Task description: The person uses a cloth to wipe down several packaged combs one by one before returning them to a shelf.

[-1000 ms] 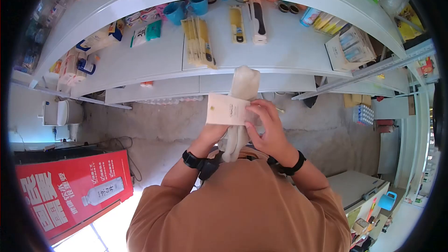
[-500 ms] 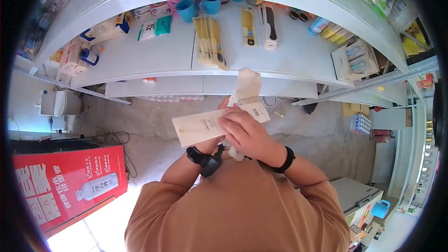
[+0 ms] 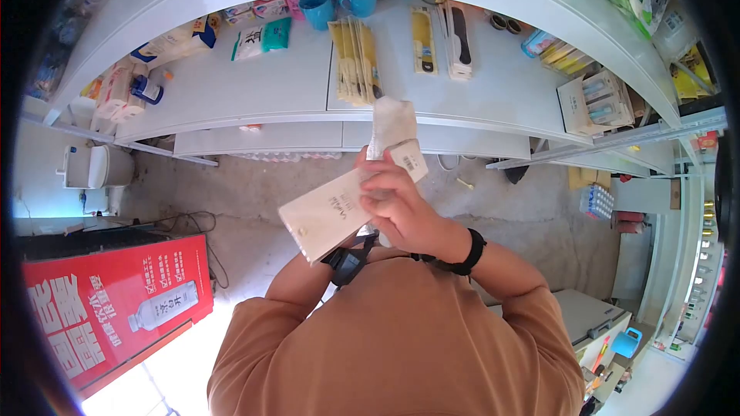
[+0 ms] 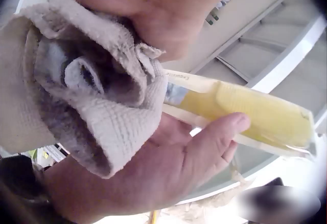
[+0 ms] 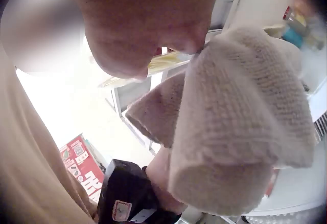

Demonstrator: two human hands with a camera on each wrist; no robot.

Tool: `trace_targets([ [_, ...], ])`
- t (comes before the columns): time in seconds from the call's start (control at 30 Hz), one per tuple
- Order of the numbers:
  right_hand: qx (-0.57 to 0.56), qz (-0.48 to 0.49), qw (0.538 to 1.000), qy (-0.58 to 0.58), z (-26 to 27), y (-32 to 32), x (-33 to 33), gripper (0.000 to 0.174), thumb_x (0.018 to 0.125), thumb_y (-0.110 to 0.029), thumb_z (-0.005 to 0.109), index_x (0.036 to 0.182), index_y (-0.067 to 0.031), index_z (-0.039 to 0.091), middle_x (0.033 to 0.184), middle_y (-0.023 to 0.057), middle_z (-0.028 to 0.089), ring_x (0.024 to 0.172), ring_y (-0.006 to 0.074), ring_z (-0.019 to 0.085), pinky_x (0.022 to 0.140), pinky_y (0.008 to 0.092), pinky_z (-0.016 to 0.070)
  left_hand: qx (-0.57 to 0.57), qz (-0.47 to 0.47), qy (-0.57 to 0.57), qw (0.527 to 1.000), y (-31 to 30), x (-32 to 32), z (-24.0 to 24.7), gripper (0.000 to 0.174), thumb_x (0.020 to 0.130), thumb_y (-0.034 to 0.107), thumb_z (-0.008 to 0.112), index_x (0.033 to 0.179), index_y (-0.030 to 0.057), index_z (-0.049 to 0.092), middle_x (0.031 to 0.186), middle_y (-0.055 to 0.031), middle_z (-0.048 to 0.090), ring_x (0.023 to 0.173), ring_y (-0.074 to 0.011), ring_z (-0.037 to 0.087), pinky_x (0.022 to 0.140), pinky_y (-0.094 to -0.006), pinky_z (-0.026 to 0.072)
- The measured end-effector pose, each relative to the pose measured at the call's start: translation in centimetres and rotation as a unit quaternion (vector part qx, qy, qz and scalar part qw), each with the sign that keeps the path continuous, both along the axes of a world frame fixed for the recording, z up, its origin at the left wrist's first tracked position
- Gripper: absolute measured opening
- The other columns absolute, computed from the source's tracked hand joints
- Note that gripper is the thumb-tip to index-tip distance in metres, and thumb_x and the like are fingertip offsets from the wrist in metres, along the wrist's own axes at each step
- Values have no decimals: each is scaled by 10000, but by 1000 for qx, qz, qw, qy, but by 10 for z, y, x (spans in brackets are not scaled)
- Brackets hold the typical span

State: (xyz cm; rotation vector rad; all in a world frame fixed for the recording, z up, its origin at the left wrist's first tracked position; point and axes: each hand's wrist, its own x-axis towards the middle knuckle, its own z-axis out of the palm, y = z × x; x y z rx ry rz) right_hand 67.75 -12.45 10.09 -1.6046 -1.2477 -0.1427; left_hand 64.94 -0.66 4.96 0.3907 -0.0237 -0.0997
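Observation:
A long white card pack (image 3: 331,208) lies tilted in front of the chest, its printed back up. Its other side shows a ridged yellow item (image 4: 265,114) under clear plastic, like a comb. My right hand (image 3: 405,208) curls its fingers over the pack near its upper end. The left hand (image 4: 153,168) holds the pack from below, thumb along the yellow side; in the head view it is mostly hidden. Beige knit gloves (image 5: 230,116) are bunched between the hands, one end (image 3: 393,119) standing out past the pack.
Ahead is a white shelf (image 3: 262,96) with upright yellow packs (image 3: 353,62), a black-item pack (image 3: 459,42) and blue mugs (image 3: 316,11). An open carton (image 3: 574,108) stands at its right. A red printed box (image 3: 116,300) is at lower left, a grey-lidded chest (image 3: 582,320) at lower right.
The pack has turned from nearly level to steeply slanted, its left end lower. My right hand has gone from pinching its right edge to reaching across it. The gloves are more covered.

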Motion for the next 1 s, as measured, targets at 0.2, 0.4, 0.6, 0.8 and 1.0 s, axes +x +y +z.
trace_targets([
  [0.2, 0, 22, 1000, -15, -10, 7, 17, 327, 805, 96, 642, 1019, -85, 475, 1148, 122, 485, 1218, 366, 478, 1118, 581, 263, -277, -22, 89, 956, 6, 0, -30, 497, 1012, 339, 410, 1421, 69, 330, 1315, -119, 498, 1193, -239, 537, 983, -346, 496],
  [0.4, 3, -6, 1000, 27, -13, 10, 25, 334, 812, 99, 625, 1053, -84, 484, 1158, 118, 482, 1185, 369, 504, 1119, 567, 276, 27, 0, 42, 999, 28, 9, -17, 514, 1008, 423, 391, 1408, 102, 357, 1300, -118, 491, 1186, -229, 514, 995, -370, 455],
  [0.6, -22, 67, 997, -36, 4, 33, 9, 373, 764, 114, 670, 1052, -70, 520, 1112, 121, 528, 1131, 341, 557, 1073, 551, 356, -267, -75, 94, 956, 24, 20, -72, 518, 1001, 438, 402, 1402, 110, 379, 1274, -128, 520, 1160, -217, 530, 1004, -371, 448],
  [0.8, -32, -42, 998, -22, 1, 10, 34, 229, 819, -18, 637, 1038, -21, 572, 1015, 156, 587, 1025, 350, 586, 929, 422, 472, -137, 11, 49, 989, 45, 17, -86, 427, 988, 402, 457, 1260, 74, 486, 1169, -107, 572, 1020, -226, 594, 880, -379, 509],
  [1.0, 10, -253, 898, 361, -68, -11, 161, 302, 995, -210, 496, 1233, -29, 449, 988, 111, 595, 905, 184, 577, 811, 338, 480, 180, 296, 197, 917, 77, -16, 8, 475, 922, 97, 561, 1363, 71, 385, 1216, -138, 549, 1083, -267, 583, 911, -402, 503],
])
